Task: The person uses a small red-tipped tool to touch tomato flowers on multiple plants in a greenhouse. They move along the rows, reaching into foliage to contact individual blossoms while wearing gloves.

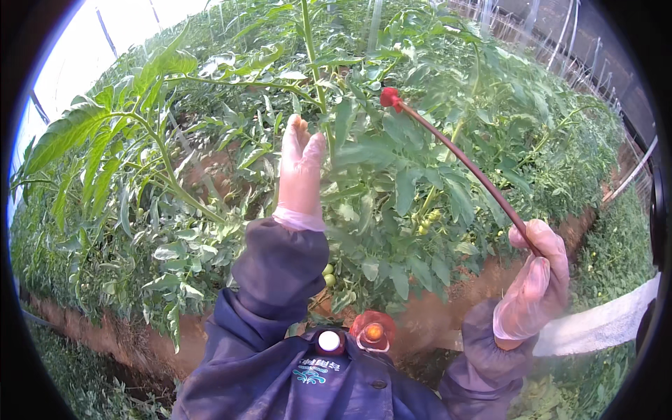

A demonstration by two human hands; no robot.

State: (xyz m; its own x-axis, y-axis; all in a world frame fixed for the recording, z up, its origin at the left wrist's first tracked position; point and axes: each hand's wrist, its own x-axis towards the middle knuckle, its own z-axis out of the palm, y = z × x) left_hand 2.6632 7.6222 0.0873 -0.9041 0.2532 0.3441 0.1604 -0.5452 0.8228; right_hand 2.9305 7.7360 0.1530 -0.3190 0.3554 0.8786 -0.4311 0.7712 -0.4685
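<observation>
My left hand (302, 170), in a thin translucent glove, reaches up among tomato plants beside an upright green stem (311, 47). Its fingertips are near the leaves; whether they hold anything cannot be told. My right hand (535, 278), gloved alike, is shut on a thin dark-red rod (467, 160) that slants up to the left. The rod's red tip (390, 98) is in front of the foliage, right of the stem. Green tomatoes (329, 275) hang under my left forearm, and smaller ones (428, 223) hang lower right of the stem.
A long leafy branch (168, 163) arches at the left. At my chest are a white-capped container (329, 341) and a red one with an orange centre (374, 332). Reddish soil (430, 315) edges the bed. A pale strip (598, 320) lies at the right, behind my right wrist.
</observation>
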